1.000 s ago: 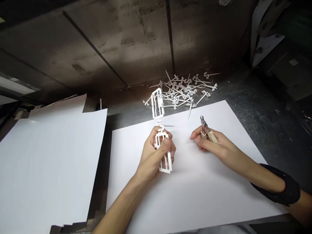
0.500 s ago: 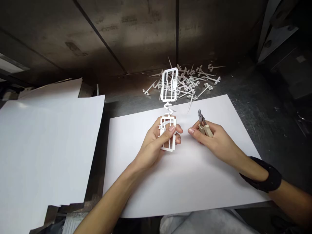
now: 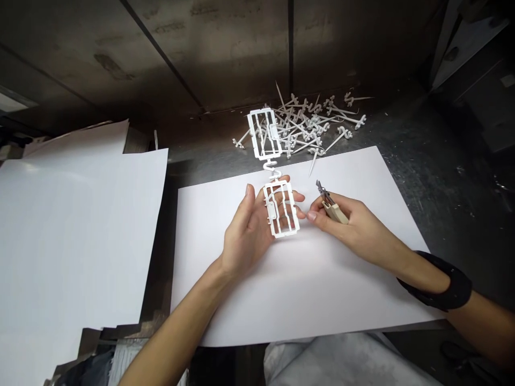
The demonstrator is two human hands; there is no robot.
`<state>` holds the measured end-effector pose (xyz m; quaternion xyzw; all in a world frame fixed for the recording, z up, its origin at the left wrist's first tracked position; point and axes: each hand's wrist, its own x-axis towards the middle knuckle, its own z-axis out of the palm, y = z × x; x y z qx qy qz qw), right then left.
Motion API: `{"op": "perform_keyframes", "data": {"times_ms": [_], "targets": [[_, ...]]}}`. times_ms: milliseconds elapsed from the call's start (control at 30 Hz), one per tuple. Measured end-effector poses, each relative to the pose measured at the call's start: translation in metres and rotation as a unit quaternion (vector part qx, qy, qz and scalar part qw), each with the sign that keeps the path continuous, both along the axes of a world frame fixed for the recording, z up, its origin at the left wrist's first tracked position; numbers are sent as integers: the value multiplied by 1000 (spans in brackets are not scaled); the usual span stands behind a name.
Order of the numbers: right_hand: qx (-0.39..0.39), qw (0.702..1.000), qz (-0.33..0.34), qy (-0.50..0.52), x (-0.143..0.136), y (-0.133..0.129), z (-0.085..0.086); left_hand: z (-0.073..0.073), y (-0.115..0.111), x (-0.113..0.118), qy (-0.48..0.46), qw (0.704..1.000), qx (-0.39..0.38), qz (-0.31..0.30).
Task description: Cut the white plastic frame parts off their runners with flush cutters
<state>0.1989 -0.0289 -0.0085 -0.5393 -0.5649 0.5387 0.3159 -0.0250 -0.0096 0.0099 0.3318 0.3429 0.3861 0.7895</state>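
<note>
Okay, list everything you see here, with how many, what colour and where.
Plastic piece: one, white, two frames joined by a curved link, on the left fingers
Nippers: one pair, cream handles, grey metal tips, in the right hand
Hooked sticks: many, too tangled to count, white, heaped beyond the large sheet
Large sheet: one, white, beneath the hands
Left-side sheets: at least two, white, far left
Work surface: one, dark, beneath the heap
Panelled wall: one, brownish grey, at the back
Cloth: grey, bottom edge
Wristband: one, black, right wrist
Hands: two, bare, left and right, above the large sheet
</note>
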Motion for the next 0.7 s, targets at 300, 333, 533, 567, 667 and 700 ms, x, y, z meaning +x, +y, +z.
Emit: {"op": "perform_keyframes", "data": {"times_ms": [300, 333, 533, 567, 667, 700], "targets": [[136, 986, -27, -90, 9, -4, 19, -10, -2, 0, 22, 998, 61, -21], [143, 985, -25, -96, 10, -4, 20, -12, -3, 0, 36, 996, 81, -19], [193, 965, -13, -174, 11, -5, 16, -15, -6, 1, 170, 959, 227, -13], [195, 961, -11, -194, 10, -6, 15, -14, -6, 1, 180, 954, 240, -17], [176, 957, -1, -232, 10, -8, 15, -12, -7, 2, 191, 946, 262, -22], [168, 956, 1, -240, 9, -9, 16, -12, -7, 2, 190, 944, 267, -21]]}}
